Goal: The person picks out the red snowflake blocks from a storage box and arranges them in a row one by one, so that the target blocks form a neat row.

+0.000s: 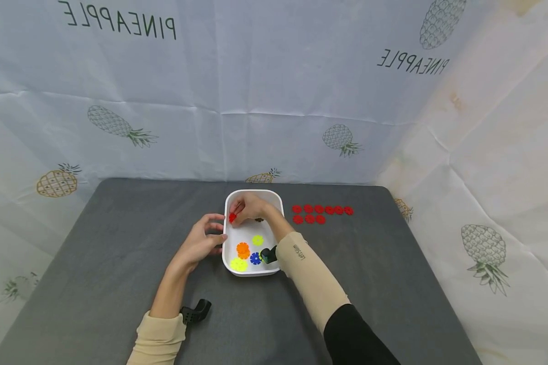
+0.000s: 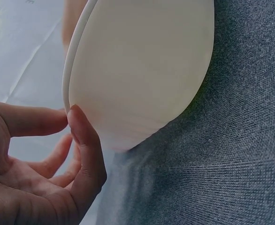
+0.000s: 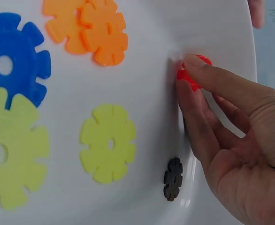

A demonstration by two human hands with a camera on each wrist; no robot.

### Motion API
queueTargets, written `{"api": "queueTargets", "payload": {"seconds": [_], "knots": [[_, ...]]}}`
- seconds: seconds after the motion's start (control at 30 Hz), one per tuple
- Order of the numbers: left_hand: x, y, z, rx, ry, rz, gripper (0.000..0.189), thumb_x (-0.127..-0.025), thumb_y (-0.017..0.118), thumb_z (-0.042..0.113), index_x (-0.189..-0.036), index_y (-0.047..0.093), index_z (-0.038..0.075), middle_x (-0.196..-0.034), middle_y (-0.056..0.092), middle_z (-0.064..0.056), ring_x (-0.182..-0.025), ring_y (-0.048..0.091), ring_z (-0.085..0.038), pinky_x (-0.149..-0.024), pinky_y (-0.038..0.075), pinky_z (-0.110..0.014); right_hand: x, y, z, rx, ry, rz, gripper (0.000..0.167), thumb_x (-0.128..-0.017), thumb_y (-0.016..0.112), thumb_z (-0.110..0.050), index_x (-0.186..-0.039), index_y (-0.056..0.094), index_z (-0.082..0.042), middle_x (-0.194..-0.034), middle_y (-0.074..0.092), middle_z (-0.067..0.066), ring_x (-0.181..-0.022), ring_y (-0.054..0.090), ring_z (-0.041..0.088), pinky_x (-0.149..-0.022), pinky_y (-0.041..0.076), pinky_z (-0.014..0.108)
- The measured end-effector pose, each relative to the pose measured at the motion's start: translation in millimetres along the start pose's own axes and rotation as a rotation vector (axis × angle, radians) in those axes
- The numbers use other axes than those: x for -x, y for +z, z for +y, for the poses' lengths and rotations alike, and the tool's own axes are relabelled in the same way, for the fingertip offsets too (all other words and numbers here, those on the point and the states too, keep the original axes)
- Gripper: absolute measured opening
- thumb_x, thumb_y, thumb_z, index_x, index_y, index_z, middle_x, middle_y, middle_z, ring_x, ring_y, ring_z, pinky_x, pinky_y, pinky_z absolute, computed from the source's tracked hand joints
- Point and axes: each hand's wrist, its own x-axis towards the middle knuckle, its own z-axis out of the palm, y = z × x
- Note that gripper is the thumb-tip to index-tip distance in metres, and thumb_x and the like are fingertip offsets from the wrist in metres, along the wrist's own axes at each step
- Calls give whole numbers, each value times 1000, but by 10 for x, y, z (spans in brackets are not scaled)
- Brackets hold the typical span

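A white tray [image 1: 251, 275] stands on the grey table. My left hand [image 1: 202, 239] pinches its left rim between thumb and finger, as the left wrist view shows up close. Inside the tray, at the far left, my right hand [image 1: 251, 207] holds a red snowflake disc [image 3: 194, 74] between thumb and fingertips. Around it in the tray lie a small black snowflake disc [image 3: 173, 179], orange discs [image 3: 104, 31], a blue disc [image 3: 20, 56] and yellow discs [image 3: 108, 143]. One yellow disc [image 3: 15, 150] overlaps the blue one.
Red snowflake discs [image 1: 309, 219] lie in two rows on the table right of the tray. A pineapple-print cloth [image 1: 274, 91] hangs behind the table and along its sides. The table's right edge [image 1: 431, 268] slants toward the front.
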Motion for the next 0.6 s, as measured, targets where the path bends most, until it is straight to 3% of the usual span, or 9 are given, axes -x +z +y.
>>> {"api": "queueTargets", "payload": {"seconds": [0.3, 0.6], "knots": [[-6, -8, -12, -3, 5, -2, 60, -104, 65, 6, -158, 40, 4, -136, 54, -25, -96, 69, -28, -76, 65, -37, -27, 26, 31, -54, -21, 19, 26, -88, 88, -3, -109, 74, 0, -93, 72, 5, -81, 64, 11, -78, 58, 17], [15, -9, 4, 5, 8, -2, 60, -103, 66, 6, -157, 41, 4, -136, 55, -24, -96, 70, -28, -75, 65, -35, -6, 9, 72, -79, -44, -24, 17, -90, 87, -3, -105, 80, -1, -92, 78, 6, -79, 67, 11, -76, 56, 18]]}}
